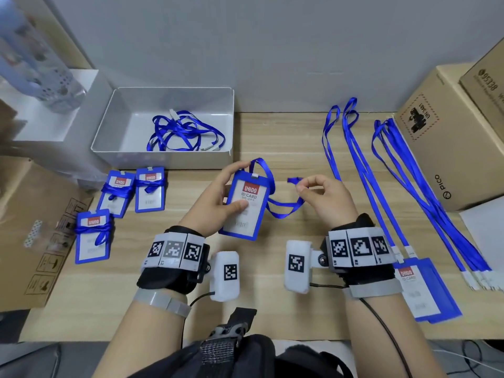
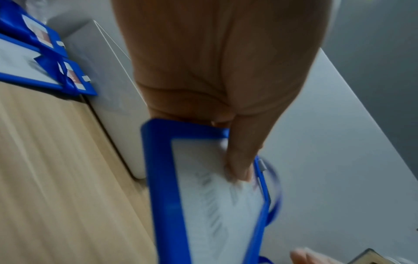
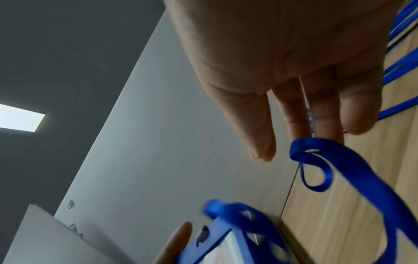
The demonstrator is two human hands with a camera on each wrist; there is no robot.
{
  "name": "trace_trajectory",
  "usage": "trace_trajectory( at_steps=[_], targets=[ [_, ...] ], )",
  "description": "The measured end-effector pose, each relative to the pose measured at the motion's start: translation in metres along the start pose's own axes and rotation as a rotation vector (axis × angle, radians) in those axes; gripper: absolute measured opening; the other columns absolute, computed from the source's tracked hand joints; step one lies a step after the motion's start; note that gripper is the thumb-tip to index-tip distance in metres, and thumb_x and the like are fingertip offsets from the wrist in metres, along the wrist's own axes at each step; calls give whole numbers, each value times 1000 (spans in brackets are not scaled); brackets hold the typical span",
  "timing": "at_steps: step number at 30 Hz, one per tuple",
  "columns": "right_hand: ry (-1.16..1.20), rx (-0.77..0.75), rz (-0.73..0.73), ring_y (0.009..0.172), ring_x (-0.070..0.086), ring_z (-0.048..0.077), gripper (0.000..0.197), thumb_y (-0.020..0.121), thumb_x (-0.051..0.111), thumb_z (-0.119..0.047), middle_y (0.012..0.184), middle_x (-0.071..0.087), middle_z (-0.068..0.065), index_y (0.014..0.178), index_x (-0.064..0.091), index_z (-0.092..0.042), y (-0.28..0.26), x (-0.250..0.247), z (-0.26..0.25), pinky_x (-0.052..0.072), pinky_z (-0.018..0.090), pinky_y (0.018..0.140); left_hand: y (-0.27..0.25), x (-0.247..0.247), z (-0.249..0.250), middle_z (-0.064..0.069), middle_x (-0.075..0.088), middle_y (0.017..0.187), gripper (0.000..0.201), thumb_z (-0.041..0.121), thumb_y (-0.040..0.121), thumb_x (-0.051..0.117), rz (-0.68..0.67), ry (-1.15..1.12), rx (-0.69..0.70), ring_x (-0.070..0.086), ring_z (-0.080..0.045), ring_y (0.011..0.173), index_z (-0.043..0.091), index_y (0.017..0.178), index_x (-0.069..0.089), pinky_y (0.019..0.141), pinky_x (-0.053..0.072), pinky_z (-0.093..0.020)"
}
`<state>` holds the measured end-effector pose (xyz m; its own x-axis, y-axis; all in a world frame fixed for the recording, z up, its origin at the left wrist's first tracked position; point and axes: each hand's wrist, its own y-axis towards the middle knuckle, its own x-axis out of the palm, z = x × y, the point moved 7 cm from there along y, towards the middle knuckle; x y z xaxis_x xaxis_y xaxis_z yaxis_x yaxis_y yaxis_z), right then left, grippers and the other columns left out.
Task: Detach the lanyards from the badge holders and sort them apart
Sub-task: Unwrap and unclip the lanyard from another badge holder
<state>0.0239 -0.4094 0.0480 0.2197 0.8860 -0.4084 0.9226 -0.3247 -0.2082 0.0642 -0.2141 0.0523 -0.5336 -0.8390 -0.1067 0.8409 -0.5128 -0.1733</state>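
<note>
My left hand [image 1: 231, 192] grips a blue badge holder [image 1: 245, 205] above the table's middle, thumb on its clear front and fingers at its top edge. The left wrist view shows the same badge holder [image 2: 203, 196] under my thumb [image 2: 239, 160]. A blue lanyard [image 1: 283, 208] still hangs from the holder's clip and loops to the right. My right hand [image 1: 305, 186] pinches the lanyard's far loop. Seen from the right wrist, the lanyard [image 3: 339, 157] drapes from my fingertips [image 3: 298, 128] down to the badge holder [image 3: 214, 241].
A white tray [image 1: 163, 159] at the back holds loose lanyards [image 1: 185, 132]. Three wrapped badge holders [image 1: 117, 192] lie at the left. Straightened lanyards [image 1: 381, 186] and stacked bare holders [image 1: 425, 290] lie at the right, beside cardboard boxes [image 1: 436, 132].
</note>
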Motion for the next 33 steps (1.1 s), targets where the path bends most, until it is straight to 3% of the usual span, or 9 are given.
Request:
trace_trajectory(
  at_steps=[4, 8, 12, 15, 18, 22, 26, 30, 33],
  targets=[
    [78, -49, -29, 86, 58, 16, 16, 83, 63, -20, 93, 64, 4, 73, 57, -30, 1, 10, -16, 44, 24, 77, 0, 7, 7, 3, 59, 110, 70, -14, 83, 53, -52, 14, 10, 60, -6, 92, 43, 122, 39, 77, 55, -24],
    [136, -105, -100, 70, 54, 6, 13, 83, 64, -18, 77, 61, -5, 74, 56, -23, -4, 27, -31, 45, 8, 59, 0, 14, 11, 8, 53, 126, 80, -23, 77, 52, -85, -36, 16, 60, -6, 101, 40, 125, 38, 90, 50, -28],
    [130, -96, -114, 72, 56, 10, 11, 84, 61, -28, 77, 63, -1, 77, 60, -19, -4, 36, -31, 47, 22, 70, -2, 21, 15, 15, 47, 133, 86, -26, 75, 51, -143, -57, 8, 60, -7, 105, 35, 133, 31, 91, 51, -29],
    [175, -109, -164, 70, 60, 8, 10, 85, 61, -24, 76, 65, -3, 75, 62, -23, -6, 43, -36, 50, 23, 68, -3, 26, 13, 15, 48, 132, 89, -26, 75, 50, -185, -49, -11, 59, -14, 108, 38, 134, 30, 93, 50, -38],
    [174, -111, -149, 77, 61, 17, 11, 82, 64, -17, 78, 65, 1, 74, 62, -24, -6, 44, -37, 52, 32, 74, -4, 27, 11, 2, 53, 129, 92, -24, 75, 51, -195, -16, -31, 60, -21, 103, 46, 131, 31, 92, 51, -45],
    [177, -86, -100, 76, 60, 17, 11, 81, 65, -14, 77, 64, 0, 74, 62, -21, -4, 41, -33, 52, 29, 74, -4, 23, 12, 1, 52, 134, 98, -17, 77, 58, -180, 66, -50, 64, -16, 97, 57, 131, 22, 81, 56, -35],
    [178, -71, -74, 77, 62, 18, 14, 82, 65, -16, 78, 65, 3, 71, 60, -25, -3, 41, -30, 53, 31, 75, -2, 14, 9, 3, 66, 108, 100, -2, 77, 68, -149, 188, -88, 67, -11, 87, 64, 126, 10, 70, 58, -27],
    [229, -54, -90, 68, 64, 10, 14, 83, 63, -13, 71, 64, -1, 76, 57, -24, -4, 41, -31, 50, 19, 62, -2, 10, 12, -6, 68, 104, 97, -4, 76, 68, -91, 163, -73, 67, -14, 88, 62, 126, 18, 73, 58, -31],
    [244, -63, -110, 60, 63, 2, 14, 83, 63, -10, 68, 64, -4, 79, 58, -23, -4, 40, -35, 50, 14, 59, -3, 12, 18, 0, 59, 117, 94, -13, 74, 65, -92, 114, -12, 64, -16, 95, 57, 125, 29, 72, 57, -24]
  ],
)
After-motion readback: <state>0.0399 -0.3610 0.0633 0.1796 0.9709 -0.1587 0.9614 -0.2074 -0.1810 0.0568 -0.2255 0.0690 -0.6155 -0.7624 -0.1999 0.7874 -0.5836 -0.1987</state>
